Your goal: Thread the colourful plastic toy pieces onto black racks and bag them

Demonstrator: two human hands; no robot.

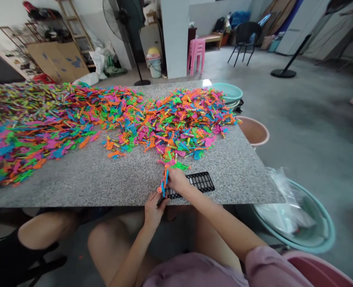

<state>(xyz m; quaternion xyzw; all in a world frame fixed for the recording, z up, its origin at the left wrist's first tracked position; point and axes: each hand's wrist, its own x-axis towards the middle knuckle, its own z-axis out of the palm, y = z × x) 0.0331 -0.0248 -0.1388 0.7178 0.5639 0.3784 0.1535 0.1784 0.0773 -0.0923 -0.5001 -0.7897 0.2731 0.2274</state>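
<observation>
A black grid tray (204, 182) lay near the front edge of the counter (239, 167).
The left hand's (152, 210) fingers grasped its left end; the right hand (178, 180) touched orange and blue pieces (166, 175), its fingers' grip impossible to tell.

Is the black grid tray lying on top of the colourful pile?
No, the black grid tray lies on the speckled tabletop, on the near side of the colourful pile.
</observation>
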